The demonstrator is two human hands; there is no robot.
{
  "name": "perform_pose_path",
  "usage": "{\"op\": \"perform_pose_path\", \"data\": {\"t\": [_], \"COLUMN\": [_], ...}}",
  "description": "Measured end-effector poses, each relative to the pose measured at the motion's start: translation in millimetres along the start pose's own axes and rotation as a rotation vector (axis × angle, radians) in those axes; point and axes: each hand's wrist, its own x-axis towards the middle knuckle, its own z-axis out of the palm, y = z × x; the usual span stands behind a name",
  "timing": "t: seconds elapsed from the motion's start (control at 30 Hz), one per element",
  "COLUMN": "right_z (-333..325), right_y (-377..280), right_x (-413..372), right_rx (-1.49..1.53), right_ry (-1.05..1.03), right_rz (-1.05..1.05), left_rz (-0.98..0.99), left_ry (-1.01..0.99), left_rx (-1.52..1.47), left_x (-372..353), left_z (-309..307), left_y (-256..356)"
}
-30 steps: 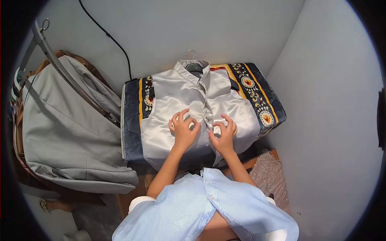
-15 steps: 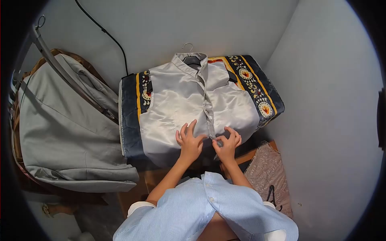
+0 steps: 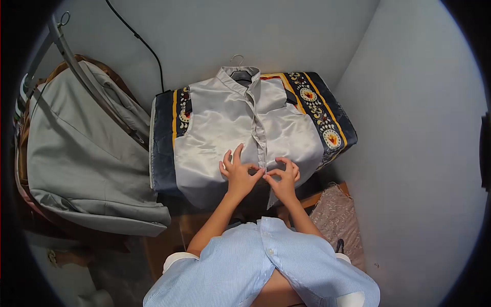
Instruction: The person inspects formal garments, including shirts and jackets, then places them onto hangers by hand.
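Observation:
A shiny silver-grey sleeveless vest [image 3: 215, 117] with a stand collar lies on a dark patterned cloth [image 3: 166, 148], a hanger [image 3: 239, 74] inside its neck. At the lower end of the vest's front edge, my left hand [image 3: 239, 174] pinches the fabric between thumb and index finger, the other fingers spread. Right beside it, my right hand [image 3: 283, 179] pinches the same edge, its thumb and fingertip close to the left ones. Below my right hand a corner of the vest hangs down.
Grey garments [image 3: 92, 148] hang from a curved metal rack [image 3: 84, 79] at the left. A black cable [image 3: 146, 43] runs down the back wall. A pink textured cloth [image 3: 337, 220] lies at lower right, near a side wall [image 3: 419, 153].
My right hand has moved left, so its fingertips now sit closer to my left hand's. The view has shifted slightly.

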Motion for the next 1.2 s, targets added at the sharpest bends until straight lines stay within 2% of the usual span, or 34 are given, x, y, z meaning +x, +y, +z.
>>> {"op": "perform_pose_path", "data": {"t": [0.23, 0.4, 0.53, 0.6, 0.63, 0.7, 0.83, 1.0, 1.1, 1.2], "right_z": [-7, -15, -28, -25, -23, -25, -8, -6, -10, -12], "right_y": [5, 14, 8, 7, 5, -8, -6, -10, -8, -2], "right_x": [4, 14, 15, 13, 11, 3, 8, 17, 15, 13], "right_rx": [0.037, 0.0, -0.22, -0.21, -0.218, -0.182, -0.209, -0.239, -0.199, -0.197], "right_ry": [-0.063, 0.043, 0.125, 0.153, 0.13, 0.059, 0.093, 0.08, 0.077, 0.072], "right_rz": [-0.042, -0.009, -0.102, -0.206, -0.323, -0.376, -0.286, -0.315, -0.279, -0.289], "left_rz": [-0.094, -0.124, -0.177, -0.172, -0.169, -0.162, -0.147, -0.165, -0.167, -0.07], "left_ry": [0.011, 0.075, 0.077, 0.083, 0.088, 0.07, 0.072, 0.143, 0.15, 0.159], "left_rx": [-0.122, -0.005, 0.031, 0.005, -0.011, -0.035, -0.008, 0.003, 0.172, 0.197], "left_x": [-5, -7, -11, -10, -10, -11, -11, -17, -25, -30], "left_z": [18, 14, 10, 11, 12, 11, 9, 10, 4, 16], "left_y": [1, 6, 15, 20, 22, 29, 33, 24, 13, 6]}}
